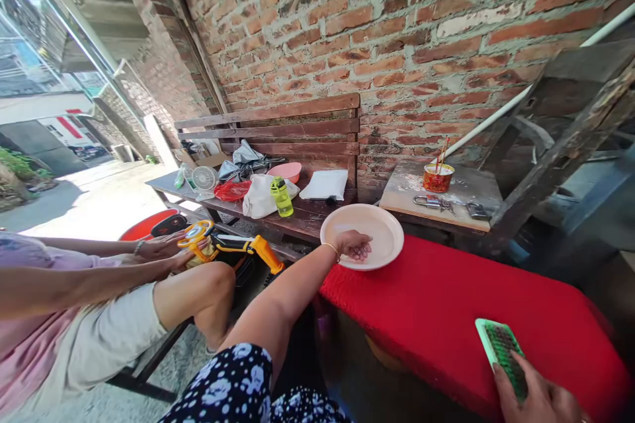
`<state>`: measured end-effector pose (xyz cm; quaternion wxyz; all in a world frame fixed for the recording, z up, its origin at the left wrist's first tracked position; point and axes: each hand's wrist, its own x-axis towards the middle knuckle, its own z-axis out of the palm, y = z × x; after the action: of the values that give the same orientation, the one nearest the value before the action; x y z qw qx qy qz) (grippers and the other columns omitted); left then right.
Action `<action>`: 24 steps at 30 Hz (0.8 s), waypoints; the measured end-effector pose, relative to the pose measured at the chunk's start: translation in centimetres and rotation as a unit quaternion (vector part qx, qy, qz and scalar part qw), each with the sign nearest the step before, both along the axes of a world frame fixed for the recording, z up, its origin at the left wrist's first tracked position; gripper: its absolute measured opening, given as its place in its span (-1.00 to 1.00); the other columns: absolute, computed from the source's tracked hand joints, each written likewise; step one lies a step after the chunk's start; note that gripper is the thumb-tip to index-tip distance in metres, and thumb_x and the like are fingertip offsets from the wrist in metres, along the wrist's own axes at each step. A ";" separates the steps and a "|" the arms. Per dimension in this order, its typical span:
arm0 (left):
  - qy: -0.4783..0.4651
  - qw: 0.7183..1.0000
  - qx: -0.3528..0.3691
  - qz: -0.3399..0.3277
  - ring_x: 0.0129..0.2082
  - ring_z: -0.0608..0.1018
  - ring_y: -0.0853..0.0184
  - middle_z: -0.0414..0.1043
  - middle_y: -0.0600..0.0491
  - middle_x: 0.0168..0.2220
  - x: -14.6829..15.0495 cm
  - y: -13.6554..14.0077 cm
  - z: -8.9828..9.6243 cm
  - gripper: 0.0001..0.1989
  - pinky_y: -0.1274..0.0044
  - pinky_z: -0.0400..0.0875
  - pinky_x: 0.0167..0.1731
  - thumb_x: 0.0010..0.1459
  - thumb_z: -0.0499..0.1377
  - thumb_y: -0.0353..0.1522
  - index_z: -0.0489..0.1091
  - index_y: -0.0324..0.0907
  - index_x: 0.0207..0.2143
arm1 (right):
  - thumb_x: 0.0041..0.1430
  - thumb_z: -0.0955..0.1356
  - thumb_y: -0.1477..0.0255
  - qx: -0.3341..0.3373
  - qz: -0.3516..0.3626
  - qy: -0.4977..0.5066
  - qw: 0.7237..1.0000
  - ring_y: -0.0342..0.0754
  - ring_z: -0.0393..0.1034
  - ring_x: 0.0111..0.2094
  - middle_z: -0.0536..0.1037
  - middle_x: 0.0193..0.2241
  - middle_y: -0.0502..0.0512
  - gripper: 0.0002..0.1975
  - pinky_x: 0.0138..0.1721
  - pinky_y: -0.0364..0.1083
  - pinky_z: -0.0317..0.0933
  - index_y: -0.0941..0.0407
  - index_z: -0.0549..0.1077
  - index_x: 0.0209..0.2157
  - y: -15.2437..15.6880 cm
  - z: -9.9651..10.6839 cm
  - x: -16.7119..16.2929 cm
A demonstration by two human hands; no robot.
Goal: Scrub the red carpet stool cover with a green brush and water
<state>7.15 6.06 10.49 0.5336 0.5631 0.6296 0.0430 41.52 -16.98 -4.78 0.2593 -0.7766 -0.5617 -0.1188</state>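
My left hand [353, 246] is inside a pale, wide basin [391, 256], low over what looks like water, its fingers loosely curved and apart. A thin bracelet circles that wrist. At the lower right, my right hand [540, 393] grips a green scrub brush [501, 347] by its near end, thumb on one side and fingers on the other, with the bristles facing up. The brush is over a red cloth-like cover [446, 297] on a long surface. The basin stands at the far left end of this red surface.
A seated person [124, 304] at left rests both hands by a yellow-and-black device [228, 241]. The wooden bench [312, 228] bears a green bottle [282, 197], a small fan [204, 178], bags and a pink bowl [285, 172]. Padlocks and a red tin [438, 180] sit on a side table [397, 195].
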 end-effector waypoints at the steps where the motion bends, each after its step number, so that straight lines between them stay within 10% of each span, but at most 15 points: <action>1: -0.032 0.999 -0.015 -0.014 -0.57 0.48 0.46 0.44 0.06 -0.48 0.6 -0.3 0.3 -0.53 0.60 0.38 -0.54 0.36 -0.03 -0.08 0.42 -0.26 -0.33 | 0.22 0.10 -0.02 -0.014 -0.001 -0.017 1.000 0.13 0.23 -0.47 0.42 -0.41 0.26 -0.34 -0.43 0.03 0.05 0.09 0.44 0.08 -0.1 0.5 -0.2; 6: -0.174 0.970 -0.090 -0.141 -0.70 0.45 0.43 0.39 0.10 -0.64 4.7 -3.5 0.7 -0.55 0.64 0.21 -0.71 0.26 0.09 -0.07 0.37 -0.23 -0.51 | 0.28 0.04 0.00 -0.038 -0.007 -0.044 0.998 0.10 0.18 -0.49 0.42 -0.39 0.27 -0.32 -0.45 0.01 0.04 0.15 0.46 0.05 -0.7 2.6 -1.2; 14: -0.056 0.960 -0.073 -0.265 -0.61 0.48 0.40 0.40 0.11 -0.62 10.0 -7.8 -2.3 -0.71 0.56 0.43 -0.53 0.25 0.10 -0.32 0.38 -0.23 -0.52 | 0.31 0.06 0.05 -0.038 -0.009 -0.034 0.999 0.10 0.26 -0.42 0.43 -0.32 0.27 -0.39 -0.40 0.01 0.07 0.14 0.46 0.03 -0.8 2.7 -1.5; 18: -0.151 0.974 0.088 -0.145 -0.48 0.51 0.46 0.44 0.14 -0.46 7.5 -5.8 -0.3 -0.89 0.61 0.43 -0.42 0.20 0.15 -0.37 0.45 -0.21 -0.28 | 0.33 0.07 0.08 -0.033 -0.010 -0.045 0.998 0.10 0.28 -0.39 0.43 -0.30 0.27 -0.43 -0.38 -0.01 0.06 0.14 0.45 0.04 -0.9 2.6 -1.3; 24: 0.028 0.985 0.135 0.099 -0.61 0.42 0.49 0.36 0.14 -0.54 0.6 -2.5 1.4 -0.88 0.62 0.38 -0.49 0.22 0.16 -0.35 0.41 -0.24 -0.26 | 0.33 0.12 0.11 -0.054 0.001 -0.036 0.998 0.08 0.26 -0.41 0.42 -0.33 0.24 -0.49 -0.42 -0.03 0.02 0.11 0.45 0.04 -0.8 2.5 -1.1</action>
<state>7.75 3.56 11.90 0.4277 0.5663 0.6851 0.1644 40.40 -17.79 -2.27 0.1964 -0.7841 -0.5772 -0.1159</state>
